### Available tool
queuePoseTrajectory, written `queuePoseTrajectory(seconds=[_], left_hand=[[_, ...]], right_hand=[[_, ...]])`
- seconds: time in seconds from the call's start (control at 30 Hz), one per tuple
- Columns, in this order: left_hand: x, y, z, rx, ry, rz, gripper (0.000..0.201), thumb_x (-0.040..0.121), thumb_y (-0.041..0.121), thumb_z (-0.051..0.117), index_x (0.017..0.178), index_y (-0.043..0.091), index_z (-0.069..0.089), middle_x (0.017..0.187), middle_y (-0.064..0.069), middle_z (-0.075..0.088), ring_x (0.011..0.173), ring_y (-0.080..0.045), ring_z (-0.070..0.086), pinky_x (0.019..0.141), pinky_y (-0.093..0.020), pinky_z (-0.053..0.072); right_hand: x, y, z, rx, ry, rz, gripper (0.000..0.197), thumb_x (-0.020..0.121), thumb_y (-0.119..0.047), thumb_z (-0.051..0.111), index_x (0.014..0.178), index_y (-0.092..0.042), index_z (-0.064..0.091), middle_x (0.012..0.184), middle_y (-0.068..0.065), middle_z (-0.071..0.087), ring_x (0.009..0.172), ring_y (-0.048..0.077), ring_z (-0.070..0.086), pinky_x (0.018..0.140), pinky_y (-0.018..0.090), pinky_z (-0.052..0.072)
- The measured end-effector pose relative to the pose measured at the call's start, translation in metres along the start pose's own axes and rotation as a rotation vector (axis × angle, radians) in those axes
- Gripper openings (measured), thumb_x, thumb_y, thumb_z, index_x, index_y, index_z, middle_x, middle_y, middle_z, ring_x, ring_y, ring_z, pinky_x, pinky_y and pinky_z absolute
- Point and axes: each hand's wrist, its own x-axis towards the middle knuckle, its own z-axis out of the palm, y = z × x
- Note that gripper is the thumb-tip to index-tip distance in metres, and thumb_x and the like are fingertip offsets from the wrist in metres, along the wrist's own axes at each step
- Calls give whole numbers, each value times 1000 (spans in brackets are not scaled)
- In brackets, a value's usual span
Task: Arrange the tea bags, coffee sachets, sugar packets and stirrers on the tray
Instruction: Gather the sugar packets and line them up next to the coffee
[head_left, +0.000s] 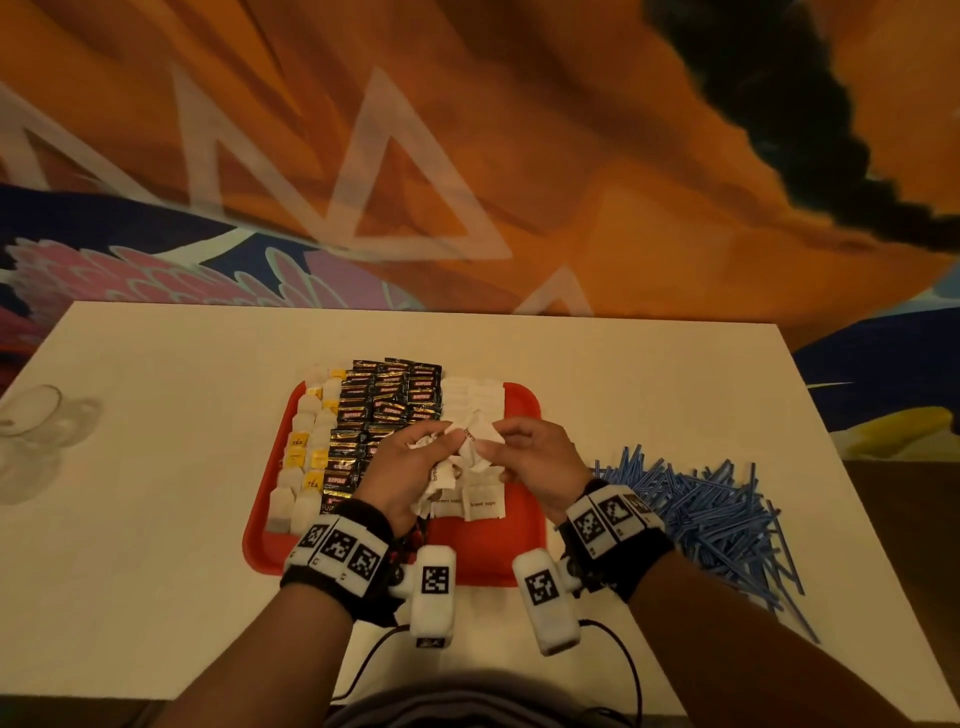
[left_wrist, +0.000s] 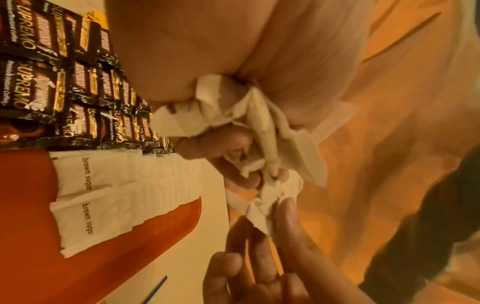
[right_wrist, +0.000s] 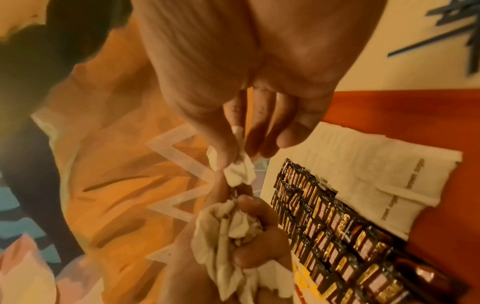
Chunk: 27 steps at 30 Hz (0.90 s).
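A white table (head_left: 156, 519) carried a red tray (head_left: 483, 551) near its middle, and everything else lay around or on that tray. To the tray's right, on the bare tabletop, sprawled a loose heap of blue stirrers (head_left: 711, 519); well off to the tray's left stood a clear glass (head_left: 26, 415). On the tray, black coffee sachets (head_left: 384, 410) filled the middle in rows, tea bags (head_left: 306, 457) with yellow tags ran down its left side, and white sugar packets (head_left: 480, 504) marked "brown sugar" lay in rows to the right of the coffee. Above the tray's middle the left hand (head_left: 405, 467) was curled round a crumpled bunch of sugar packets, while the right hand (head_left: 530, 457) pinched one packet (right_wrist: 237, 170) from that bunch between thumb and forefinger.
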Motion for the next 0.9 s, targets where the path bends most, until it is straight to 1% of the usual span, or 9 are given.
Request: queuePoseTrajectory(seconds=[0.1,0.17,0.23,0.37,0.47,0.53,0.67,0.8,0.9], left_hand=[[0,-6,-1,-4,36,-16,26,87,10,73,111,2,68,80,-10,73,57,-15,66,54,-27,52],[-1,-10,-1,37,47,-5,27,86,10,74,111,1,69,82,-11,74,62,-17,67,67,-36,57],[1,-13,-3,108,45,22,23,85,12,76,106,5,71,88,-12,75,71,-23,65,77,-46,53],[-1,-12,-5,216,38,84,19,86,28,76,98,12,75,82,-1,75,65,-10,61,62,-26,47],[0,-15,-1,237,107,126,21,88,30,74,93,10,76,74,2,70,51,-1,54,50,-19,41],[1,-19,0,244,149,135,19,90,27,73,94,9,76,73,3,69,46,3,53,44,-15,39],[2,-24,-2,223,163,118,17,92,24,70,91,8,75,65,5,66,41,3,50,41,-14,37],[7,-34,-15,296,220,77,21,94,31,68,84,14,74,46,9,53,38,-5,40,40,-18,33],[10,-42,-33,308,299,63,20,95,30,66,87,14,75,61,2,65,39,-6,44,39,-19,35]], right_hand=[[2,4,1,209,46,63,9,81,-14,78,88,-11,72,99,18,70,85,26,63,65,33,49],[4,4,1,303,57,90,8,84,-16,75,87,-9,74,101,19,71,85,27,63,63,33,48],[6,6,1,286,56,87,9,84,-19,75,86,-10,74,105,20,71,84,24,63,58,29,47],[9,12,1,50,15,12,13,84,-27,76,82,-14,75,99,19,71,80,23,61,61,32,49],[8,16,2,-4,25,-11,20,87,-31,72,79,-13,71,77,18,65,68,23,58,64,36,50],[6,19,3,0,41,14,21,88,-31,70,82,-11,67,67,8,59,58,17,53,59,32,48],[0,30,2,27,-82,93,22,82,-18,78,97,-4,70,79,8,67,63,13,59,52,24,46],[6,42,5,-47,-9,113,22,80,-15,79,97,-6,67,82,7,72,62,11,67,55,22,50],[11,59,5,-117,52,122,23,81,-18,79,97,-6,67,86,7,74,66,12,70,60,24,54]])
